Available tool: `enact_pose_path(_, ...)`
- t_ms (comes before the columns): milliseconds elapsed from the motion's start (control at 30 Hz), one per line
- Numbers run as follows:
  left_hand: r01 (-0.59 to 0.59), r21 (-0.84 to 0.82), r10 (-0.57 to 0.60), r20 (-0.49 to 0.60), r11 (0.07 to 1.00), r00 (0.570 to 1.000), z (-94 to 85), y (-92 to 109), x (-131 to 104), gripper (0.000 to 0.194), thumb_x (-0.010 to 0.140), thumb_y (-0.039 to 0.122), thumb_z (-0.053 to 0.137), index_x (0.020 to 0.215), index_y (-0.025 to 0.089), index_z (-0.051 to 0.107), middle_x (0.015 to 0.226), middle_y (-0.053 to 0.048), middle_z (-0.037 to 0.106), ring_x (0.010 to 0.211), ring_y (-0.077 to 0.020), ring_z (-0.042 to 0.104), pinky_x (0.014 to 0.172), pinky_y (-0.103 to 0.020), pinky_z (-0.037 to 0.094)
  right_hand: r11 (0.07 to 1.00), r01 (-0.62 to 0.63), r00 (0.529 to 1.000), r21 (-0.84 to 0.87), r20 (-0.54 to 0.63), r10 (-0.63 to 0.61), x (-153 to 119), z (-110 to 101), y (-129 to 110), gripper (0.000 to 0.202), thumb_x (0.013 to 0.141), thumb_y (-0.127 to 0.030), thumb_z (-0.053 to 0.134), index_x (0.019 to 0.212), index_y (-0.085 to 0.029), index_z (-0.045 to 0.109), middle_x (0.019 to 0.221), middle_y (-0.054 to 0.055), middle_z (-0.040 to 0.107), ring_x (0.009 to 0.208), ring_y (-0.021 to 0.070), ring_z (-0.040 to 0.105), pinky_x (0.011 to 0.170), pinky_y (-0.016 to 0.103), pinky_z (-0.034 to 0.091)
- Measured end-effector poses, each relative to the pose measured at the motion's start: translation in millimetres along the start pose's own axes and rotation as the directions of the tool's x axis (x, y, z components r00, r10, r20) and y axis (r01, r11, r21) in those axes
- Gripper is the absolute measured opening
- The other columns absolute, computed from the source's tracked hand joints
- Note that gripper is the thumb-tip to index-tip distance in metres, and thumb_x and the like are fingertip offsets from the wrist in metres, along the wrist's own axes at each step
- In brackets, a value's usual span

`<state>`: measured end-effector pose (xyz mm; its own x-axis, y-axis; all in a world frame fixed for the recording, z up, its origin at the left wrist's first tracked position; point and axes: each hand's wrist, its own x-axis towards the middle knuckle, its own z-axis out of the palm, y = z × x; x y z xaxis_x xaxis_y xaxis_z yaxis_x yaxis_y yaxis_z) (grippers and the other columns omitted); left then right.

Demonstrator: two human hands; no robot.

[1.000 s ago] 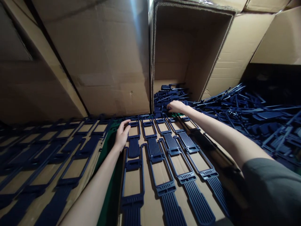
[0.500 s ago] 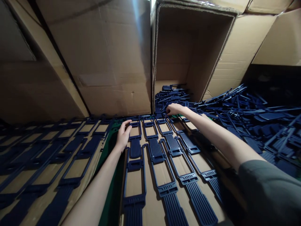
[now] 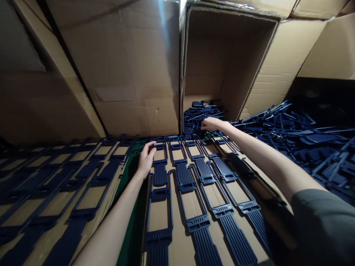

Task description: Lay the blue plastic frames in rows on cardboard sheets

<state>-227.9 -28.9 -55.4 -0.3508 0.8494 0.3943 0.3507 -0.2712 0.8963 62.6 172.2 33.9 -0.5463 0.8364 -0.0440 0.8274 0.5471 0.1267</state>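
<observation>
Cardboard panel (image 3: pixel 124 74) standing left of an open carton (image 3: pixel 205 62), ribbed dark-blue plastic frames (image 3: pixel 198 223) lying before it in rows, left hand (image 3: pixel 146 159) hovering beside one, thumb and fingers standing apart, right hand (image 3: pixel 213 124) hanging at the carton's mouth, fingers curling inward, any pinch impossible to tell.

Probably a factory workshop or warehouse: tall brown corrugated-cardboard boxes (image 3: pixel 124 74) wall the back, identical dark-blue ribbed plastic frames (image 3: pixel 224 211) lie in rows over flat tan cardboard (image 3: pixel 179 242), and a jumbled heap of dark-blue plastic pieces (image 3: pixel 299 136) spreads at right.
</observation>
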Motion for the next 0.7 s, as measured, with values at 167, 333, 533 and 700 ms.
enact_pose_path(167, 0.009, -0.005, -0.009, 0.003, 1.0, 1.0, 0.2, 0.7, -0.3, 0.034, 0.077, 0.035, 0.052, 0.107, 0.021, 0.059, 0.119, -0.007, 0.061, 0.118, -0.0245, 0.052, 0.105, -0.04, 0.036, 1.0, 0.016, 1.0, 0.019, 0.01, -0.016, -2.5, -0.8, 1.8, 0.023, 0.087, -0.035, 0.055, 0.091, -0.021, 0.072, 0.077, 0.005, 0.073, 0.079, 0.0189, 0.066, 0.069, 0.024, 0.047)
enact_pose_path(333, 0.014, -0.018, -0.014, 0.003, 1.0, 1.0, 0.7, 0.2, -0.4, 0.033, 0.077, 0.035, 0.052, 0.106, 0.02, 0.059, 0.118, -0.008, 0.061, 0.117, -0.0248, 0.053, 0.104, -0.04, 0.036, 1.0, -0.017, 0.999, 0.003, -0.049, 0.017, -6.1, 3.0, 4.6, 0.025, 0.086, -0.039, 0.056, 0.093, -0.023, 0.073, 0.087, 0.007, 0.073, 0.086, 0.0215, 0.065, 0.073, 0.027, 0.048)
enact_pose_path(533, 0.003, -0.014, -0.002, 0.013, 1.0, 1.0, -0.2, -0.5, -1.7, 0.035, 0.078, 0.036, 0.052, 0.108, 0.02, 0.058, 0.119, -0.009, 0.06, 0.118, -0.025, 0.051, 0.105, -0.04, 0.036, 0.998, -0.057, 0.989, 0.032, -0.134, 0.061, -13.9, 2.3, 7.8, 0.025, 0.083, -0.038, 0.057, 0.097, -0.024, 0.073, 0.098, 0.009, 0.071, 0.094, 0.0254, 0.063, 0.077, 0.031, 0.048)
enact_pose_path(700, 0.014, -0.017, -0.013, 0.019, 1.0, 1.0, -0.5, 0.3, -2.1, 0.033, 0.079, 0.035, 0.052, 0.108, 0.021, 0.058, 0.121, -0.008, 0.059, 0.118, -0.0252, 0.051, 0.104, -0.041, 0.036, 0.977, -0.138, 0.963, 0.161, -0.21, 0.17, -13.8, 0.4, 12.3, 0.028, 0.08, -0.033, 0.06, 0.103, -0.024, 0.073, 0.1, 0.006, 0.071, 0.095, 0.0243, 0.064, 0.08, 0.03, 0.048)
